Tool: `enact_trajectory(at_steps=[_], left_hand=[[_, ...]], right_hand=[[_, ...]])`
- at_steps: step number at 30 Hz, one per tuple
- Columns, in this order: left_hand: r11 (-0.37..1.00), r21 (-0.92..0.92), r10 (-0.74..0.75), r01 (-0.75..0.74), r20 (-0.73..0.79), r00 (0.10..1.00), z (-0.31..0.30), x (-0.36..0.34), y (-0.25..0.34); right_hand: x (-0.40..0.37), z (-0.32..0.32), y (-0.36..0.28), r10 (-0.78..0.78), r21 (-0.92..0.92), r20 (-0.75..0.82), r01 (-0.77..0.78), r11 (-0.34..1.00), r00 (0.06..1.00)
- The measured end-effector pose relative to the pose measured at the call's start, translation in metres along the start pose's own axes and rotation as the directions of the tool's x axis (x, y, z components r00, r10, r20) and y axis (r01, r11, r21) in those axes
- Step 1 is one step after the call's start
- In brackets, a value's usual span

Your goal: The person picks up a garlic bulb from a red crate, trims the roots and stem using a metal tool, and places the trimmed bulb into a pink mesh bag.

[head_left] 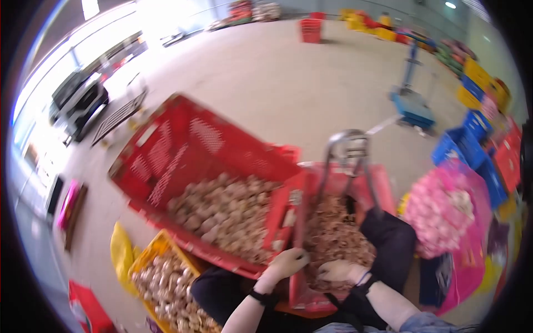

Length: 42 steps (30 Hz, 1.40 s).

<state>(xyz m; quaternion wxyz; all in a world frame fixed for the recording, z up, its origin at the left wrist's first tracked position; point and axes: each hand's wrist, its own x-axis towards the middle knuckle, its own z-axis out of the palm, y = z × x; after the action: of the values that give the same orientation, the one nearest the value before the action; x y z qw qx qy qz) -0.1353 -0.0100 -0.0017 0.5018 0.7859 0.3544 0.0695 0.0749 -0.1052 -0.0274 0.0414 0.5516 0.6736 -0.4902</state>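
My left hand, in a pale glove, is at the near corner of the large tilted red crate, which holds many garlic bulbs. Its fingers are curled and blurred, and what they hold is hidden. My right hand, also gloved, is low over the pink-red bin full of brownish stalks and scraps. Those fingers are bent down toward the scraps, too blurred to show a held thing. A metal frame with a curved top stands over this bin.
At the lower left is a yellow crate of garlic bulbs. To the right stand a pink net bag and blue crates. A blue platform scale and red baskets are farther off. A cart stands left.
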Motion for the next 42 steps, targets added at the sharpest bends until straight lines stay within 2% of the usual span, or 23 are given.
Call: enact_trajectory(at_steps=[1,2,3,4,6,10,11,13,15,16,20,22,23,26,29,30,31,32,34,35,36,39,42], left_hand=[[0.982,-0.154,0.089,-0.11,-0.137,0.987,-0.007,-0.001,0.006],[0.991,-0.106,0.062,-0.082,-0.183,0.981,-0.018,-0.004,0.013],[0.914,-0.405,-0.044,-0.031,-0.177,0.983,-0.018,0.004,-0.002],[0.907,-0.421,-0.06,-0.029,-0.195,0.979,-0.025,0.003,-0.001],[0.586,-0.791,-0.201,-0.175,-0.351,0.914,-0.047,-0.004,0.014],[0.387,-0.848,-0.26,-0.363,-0.478,0.839,-0.074,-0.031,0.005],[0.443,-0.754,-0.216,-0.486,-0.615,0.758,-0.076,-0.036,0.003],[0.473,-0.77,-0.362,-0.428,-0.613,0.702,-0.081,-0.05,-0.001],[0.503,-0.763,-0.408,-0.407,-0.624,0.666,-0.082,-0.056,-0.011],[0.448,-0.769,-0.436,-0.456,-0.634,0.639,-0.084,-0.06,-0.011],[0.325,-0.795,-0.492,-0.512,-0.605,0.626,-0.101,-0.061,-0.016],[0.319,-0.796,-0.505,-0.514,-0.601,0.619,-0.103,-0.063,-0.017],[0.283,-0.821,-0.519,-0.497,-0.566,0.641,-0.101,-0.061,-0.023],[0.281,-0.811,-0.475,-0.513,-0.582,0.66,-0.088,-0.056,-0.031],[0.318,-0.802,-0.423,-0.506,-0.597,0.681,-0.085,-0.05,-0.031],[0.327,-0.805,-0.447,-0.496,-0.594,0.669,-0.084,-0.049,-0.028],[0.338,-0.808,-0.463,-0.483,-0.59,0.661,-0.077,-0.046,-0.026],[0.363,-0.802,-0.468,-0.475,-0.598,0.651,-0.078,-0.04,-0.026],[0.363,-0.846,-0.467,-0.39,-0.528,0.71,-0.074,-0.031,-0.022],[0.659,-0.671,-0.302,-0.34,-0.65,0.697,-0.073,-0.025,-0.014],[0.869,-0.408,-0.105,-0.281,-0.706,0.7,-0.066,-0.02,-0.008],[0.848,-0.44,-0.075,-0.294,-0.651,0.756,-0.035,-0.011,0.008],[0.846,-0.455,-0.046,-0.276,-0.58,0.813,-0.019,-0.001,0.022]], right_hand=[[0.007,-0.021,-0.007,0.048,-0.066,0.027,-0.047,0.997,0.998],[0.019,-0.033,-0.004,0.066,-0.109,-0.014,-0.067,0.992,0.998],[0.024,-0.058,-0.026,0.179,-0.116,0.039,-0.173,0.978,0.983],[0.033,-0.076,-0.041,0.142,-0.152,-0.031,-0.145,0.978,0.989],[0.057,-0.098,-0.066,-0.003,-0.071,-0.139,-0.007,0.997,0.99],[0.149,-0.102,-0.108,-0.275,0.031,-0.255,0.292,0.956,0.927],[0.169,-0.099,-0.134,-0.304,0.088,-0.226,0.33,0.94,0.925],[0.219,-0.079,-0.179,-0.339,0.158,-0.266,0.387,0.908,0.903],[0.26,-0.064,-0.215,-0.621,-0.215,-0.289,0.583,0.784,0.729],[0.274,-0.052,-0.226,-0.621,-0.216,-0.289,0.582,0.784,0.729],[0.293,-0.026,-0.231,-0.485,-0.528,-0.329,0.268,0.806,0.81],[0.292,-0.037,-0.211,-0.586,-0.742,-0.279,0.217,0.635,0.761],[0.282,-0.05,-0.206,-0.421,-0.733,-0.225,0.132,0.667,0.879],[0.259,-0.095,-0.147,-0.08,-0.436,-0.276,-0.05,0.899,0.958],[0.238,-0.117,-0.118,-0.294,-0.444,-0.234,0.167,0.88,0.927],[0.217,-0.112,-0.118,-0.224,0.05,-0.313,0.251,0.967,0.923],[0.196,-0.11,-0.117,-0.124,0.525,-0.369,0.317,0.79,0.921],[0.18,-0.109,-0.115,-0.12,0.52,-0.39,0.326,0.789,0.913],[0.144,-0.101,-0.11,-0.349,0.989,-0.146,0.135,-0.056,0.926],[0.115,-0.095,-0.135,-0.329,0.975,-0.188,0.136,-0.176,0.925],[0.122,-0.08,-0.108,-0.432,0.96,-0.251,0.164,-0.228,0.866],[0.096,-0.057,-0.084,-0.415,0.906,-0.346,0.185,-0.381,0.841],[0.06,-0.056,-0.08,-0.394,0.894,-0.425,0.308,-0.327,0.815]])
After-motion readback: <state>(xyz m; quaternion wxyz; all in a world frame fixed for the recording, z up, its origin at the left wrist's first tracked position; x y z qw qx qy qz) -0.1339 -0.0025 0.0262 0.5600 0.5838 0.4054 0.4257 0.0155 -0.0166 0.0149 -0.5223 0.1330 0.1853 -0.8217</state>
